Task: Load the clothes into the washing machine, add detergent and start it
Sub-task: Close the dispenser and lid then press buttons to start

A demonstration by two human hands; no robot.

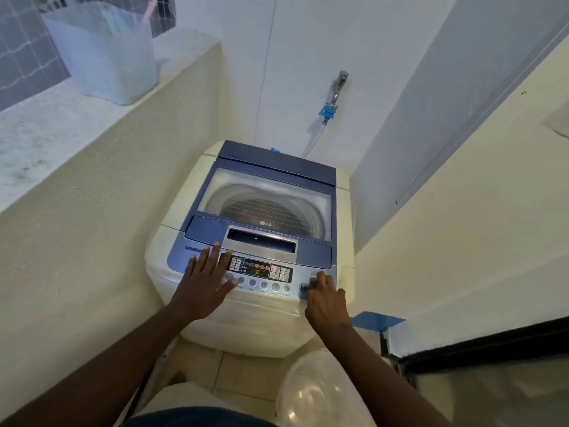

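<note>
A cream and blue top-loading washing machine (172, 238) stands in a narrow corner. Its see-through lid (264, 195) is down, and dark contents show dimly in the drum beneath it. The control panel (261, 272) at the front is lit, with red lamps and a green character on the display. My left hand (206, 278) lies flat with fingers spread on the panel's left end. My right hand (323, 298) is curled, one fingertip on a round button (303, 287) at the panel's right end. No detergent is visible.
A clear plastic tub (104, 53) stands on the ledge (46, 131) to the left. A tap (337, 87) with a blue hose fitting is on the back wall. A clear round basin (320, 392) sits on the floor, bottom right. Walls close in on both sides.
</note>
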